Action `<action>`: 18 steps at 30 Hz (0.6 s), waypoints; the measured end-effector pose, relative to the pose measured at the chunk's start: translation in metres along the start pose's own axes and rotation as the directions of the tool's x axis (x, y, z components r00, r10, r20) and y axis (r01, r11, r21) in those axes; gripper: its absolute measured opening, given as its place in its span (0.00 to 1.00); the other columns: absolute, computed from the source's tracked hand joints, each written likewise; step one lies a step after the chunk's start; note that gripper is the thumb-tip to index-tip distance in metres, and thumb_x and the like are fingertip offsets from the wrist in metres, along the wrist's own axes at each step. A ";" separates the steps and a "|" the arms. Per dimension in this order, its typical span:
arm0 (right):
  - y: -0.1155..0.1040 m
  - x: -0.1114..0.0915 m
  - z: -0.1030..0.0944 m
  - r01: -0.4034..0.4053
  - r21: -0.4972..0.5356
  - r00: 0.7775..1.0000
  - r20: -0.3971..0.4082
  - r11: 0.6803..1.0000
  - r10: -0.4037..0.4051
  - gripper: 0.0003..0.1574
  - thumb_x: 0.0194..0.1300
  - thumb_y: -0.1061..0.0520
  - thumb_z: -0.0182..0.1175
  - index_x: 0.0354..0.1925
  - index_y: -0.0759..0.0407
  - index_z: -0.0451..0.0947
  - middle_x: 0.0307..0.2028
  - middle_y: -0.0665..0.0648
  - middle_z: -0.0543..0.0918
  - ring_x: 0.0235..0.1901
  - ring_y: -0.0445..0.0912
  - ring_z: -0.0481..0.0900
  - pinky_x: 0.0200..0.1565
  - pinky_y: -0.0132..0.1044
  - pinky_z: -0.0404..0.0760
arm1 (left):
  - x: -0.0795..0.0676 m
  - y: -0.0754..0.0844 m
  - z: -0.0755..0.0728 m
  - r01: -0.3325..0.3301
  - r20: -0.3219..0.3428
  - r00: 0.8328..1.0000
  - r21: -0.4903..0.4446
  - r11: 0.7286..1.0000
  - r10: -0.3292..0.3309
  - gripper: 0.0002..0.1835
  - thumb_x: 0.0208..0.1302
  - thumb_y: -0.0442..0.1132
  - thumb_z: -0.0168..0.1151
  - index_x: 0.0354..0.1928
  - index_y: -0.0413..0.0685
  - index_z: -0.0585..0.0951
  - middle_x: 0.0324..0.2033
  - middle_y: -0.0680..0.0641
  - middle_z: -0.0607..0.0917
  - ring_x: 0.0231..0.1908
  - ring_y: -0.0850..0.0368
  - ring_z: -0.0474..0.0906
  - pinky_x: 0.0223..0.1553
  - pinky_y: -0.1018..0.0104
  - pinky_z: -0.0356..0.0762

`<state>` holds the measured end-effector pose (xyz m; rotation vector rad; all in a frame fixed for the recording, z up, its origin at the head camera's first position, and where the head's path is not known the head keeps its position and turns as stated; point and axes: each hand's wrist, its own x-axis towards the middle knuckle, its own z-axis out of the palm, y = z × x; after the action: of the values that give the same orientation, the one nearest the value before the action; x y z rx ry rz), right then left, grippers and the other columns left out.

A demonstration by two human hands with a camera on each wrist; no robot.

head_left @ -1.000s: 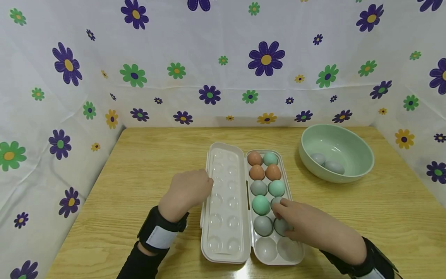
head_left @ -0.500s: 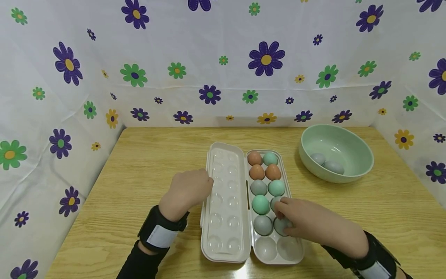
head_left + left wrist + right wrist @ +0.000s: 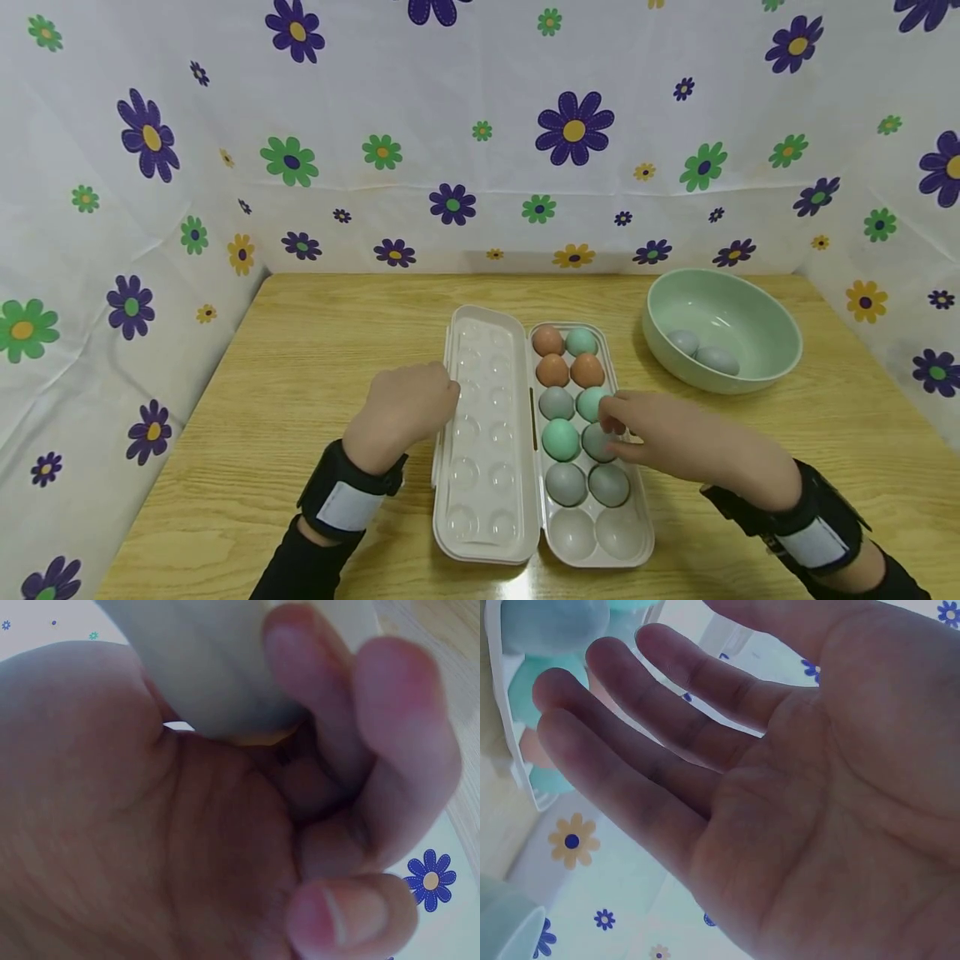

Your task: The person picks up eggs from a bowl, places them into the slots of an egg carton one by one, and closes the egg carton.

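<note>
An egg carton [image 3: 600,557] lies unfolded on the table in the head view, its white dimpled lid [image 3: 483,454] on the left. My left hand [image 3: 405,408] grips the lid's left edge. In the left wrist view the fingers [image 3: 405,712] curl round the pale plastic. Brown, green and grey eggs fill most cups; the two nearest cups hold none. Over the right row hovers my right hand [image 3: 667,433], its fingertips by a light green egg [image 3: 588,404] and a grey egg [image 3: 596,443]. The right wrist view has the fingers [image 3: 630,787] loosely extended with nothing in them.
A pale green bowl [image 3: 761,333] with two grey eggs [image 3: 717,360] inside stands at the back right of the wooden table [image 3: 330,325]. A flowered cloth [image 3: 480,67] hangs behind and along both sides.
My right hand has moved away from me along the right row, uncovering the nearest grey egg there. My left hand stays on the lid's edge. The eggs look unmoved.
</note>
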<state>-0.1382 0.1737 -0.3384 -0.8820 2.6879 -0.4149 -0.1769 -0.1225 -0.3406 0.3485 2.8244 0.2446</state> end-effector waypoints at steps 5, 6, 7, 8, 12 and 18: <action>0.003 0.003 -0.011 -0.056 -0.035 0.998 0.014 0.998 0.057 0.09 0.71 0.47 0.63 0.44 0.49 0.77 0.37 0.44 0.80 0.34 0.35 0.74 0.37 0.33 0.77 | 0.001 0.000 0.000 -0.004 0.004 1.000 0.014 1.000 0.004 0.21 0.78 0.42 0.42 0.31 0.41 0.81 0.18 0.50 0.69 0.20 0.55 0.69 0.22 0.64 0.63; 0.005 0.004 -0.013 -0.065 -0.039 0.998 0.015 0.997 0.066 0.10 0.71 0.47 0.63 0.44 0.49 0.77 0.37 0.44 0.80 0.34 0.36 0.75 0.38 0.34 0.78 | 0.001 0.000 0.001 -0.004 0.003 1.000 0.016 1.000 0.004 0.21 0.78 0.42 0.42 0.31 0.41 0.81 0.18 0.50 0.69 0.20 0.55 0.69 0.22 0.64 0.63; 0.006 0.005 -0.015 -0.075 -0.042 0.997 0.017 0.996 0.076 0.10 0.71 0.47 0.63 0.44 0.50 0.78 0.38 0.44 0.80 0.35 0.36 0.76 0.39 0.35 0.78 | 0.001 0.000 0.001 -0.005 0.003 1.000 0.018 1.000 0.005 0.21 0.79 0.42 0.42 0.31 0.41 0.81 0.18 0.50 0.69 0.20 0.55 0.69 0.22 0.64 0.63; 0.008 0.006 -0.018 -0.084 -0.041 0.996 0.019 0.996 0.085 0.10 0.71 0.47 0.63 0.44 0.50 0.78 0.38 0.45 0.81 0.36 0.37 0.77 0.40 0.36 0.79 | 0.001 -0.001 0.001 -0.006 0.001 1.000 0.020 1.000 0.006 0.21 0.79 0.42 0.42 0.31 0.41 0.81 0.18 0.50 0.69 0.20 0.55 0.69 0.22 0.64 0.63; 0.019 0.012 -0.028 -0.091 -0.024 0.996 0.015 0.996 0.091 0.10 0.71 0.50 0.63 0.45 0.54 0.78 0.40 0.49 0.83 0.39 0.42 0.80 0.42 0.39 0.81 | 0.001 -0.001 0.001 -0.004 0.000 1.000 0.021 1.000 0.004 0.22 0.79 0.42 0.42 0.30 0.42 0.80 0.18 0.50 0.69 0.20 0.56 0.69 0.22 0.64 0.63; 0.036 0.021 -0.043 -0.138 -0.028 0.990 0.028 0.990 0.139 0.12 0.72 0.53 0.62 0.49 0.58 0.79 0.41 0.52 0.85 0.41 0.44 0.82 0.45 0.43 0.83 | 0.000 0.000 0.000 -0.003 0.011 1.000 0.025 1.000 0.003 0.22 0.79 0.42 0.42 0.29 0.43 0.80 0.18 0.50 0.70 0.20 0.56 0.69 0.22 0.64 0.64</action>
<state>-0.1888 0.1962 -0.3155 -0.6972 2.7121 -0.3338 -0.1772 -0.1224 -0.3411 0.3584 2.8187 0.2074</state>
